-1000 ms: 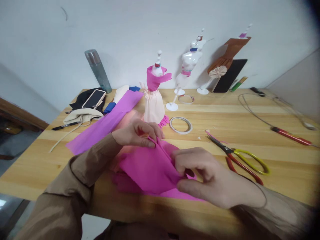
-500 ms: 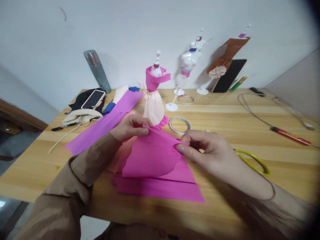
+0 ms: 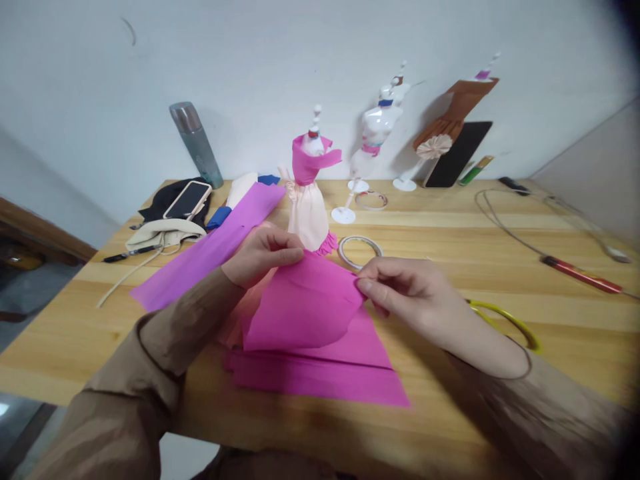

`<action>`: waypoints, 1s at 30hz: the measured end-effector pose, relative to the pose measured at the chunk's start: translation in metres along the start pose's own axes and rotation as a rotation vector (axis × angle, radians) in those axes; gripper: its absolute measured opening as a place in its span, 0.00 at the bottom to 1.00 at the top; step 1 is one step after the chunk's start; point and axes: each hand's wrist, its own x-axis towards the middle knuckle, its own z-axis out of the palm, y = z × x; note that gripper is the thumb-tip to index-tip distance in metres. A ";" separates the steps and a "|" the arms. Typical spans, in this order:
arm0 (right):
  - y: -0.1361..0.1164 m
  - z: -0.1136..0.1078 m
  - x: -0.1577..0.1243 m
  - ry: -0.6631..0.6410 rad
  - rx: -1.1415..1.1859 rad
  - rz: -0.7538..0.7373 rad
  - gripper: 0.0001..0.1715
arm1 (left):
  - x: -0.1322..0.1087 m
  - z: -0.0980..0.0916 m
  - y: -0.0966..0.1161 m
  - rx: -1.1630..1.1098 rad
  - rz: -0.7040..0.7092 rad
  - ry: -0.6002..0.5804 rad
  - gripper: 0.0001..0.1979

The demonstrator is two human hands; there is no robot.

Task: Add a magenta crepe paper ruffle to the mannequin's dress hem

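Note:
A piece of magenta crepe paper [image 3: 305, 307] is stretched between my two hands, above the table. My left hand [image 3: 263, 257] pinches its upper left corner between thumb and fingers. At the upper right edge, my right hand [image 3: 405, 290] pinches it with thumb and forefinger. Beneath it lies a folded magenta sheet [image 3: 325, 380] flat on the wood. Peach paper [image 3: 250, 300] shows partly under my left hand. Just beyond stands a small dress form [image 3: 310, 187] wearing a magenta top and a pale peach skirt with a magenta frill.
A purple strip [image 3: 200, 250] lies left, near a phone [image 3: 189, 200] and a bottle [image 3: 197, 147]. Behind my hands are a tape roll [image 3: 361, 252], white dress forms [image 3: 377, 127] and a brown-dressed form [image 3: 457, 107]. Yellow-handled scissors [image 3: 505, 320] and a red tool [image 3: 583, 275] lie right.
My right hand has moved slightly left and the held paper's right edge has shifted with it. My left hand stays nearly in place, still pinching the corner.

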 end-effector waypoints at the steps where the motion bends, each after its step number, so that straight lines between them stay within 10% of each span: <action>1: 0.000 -0.001 0.000 -0.011 0.004 0.005 0.15 | 0.000 -0.001 -0.001 -0.009 -0.010 0.010 0.16; 10: 0.002 -0.001 0.001 -0.025 0.083 0.006 0.13 | -0.004 -0.003 0.009 0.135 0.002 0.004 0.14; 21: -0.007 -0.005 -0.002 0.161 -0.298 -0.351 0.05 | -0.028 0.014 0.054 0.391 0.095 0.190 0.08; 30: 0.008 -0.021 0.011 0.068 -0.201 0.008 0.11 | -0.017 -0.007 0.054 0.273 -0.045 0.289 0.12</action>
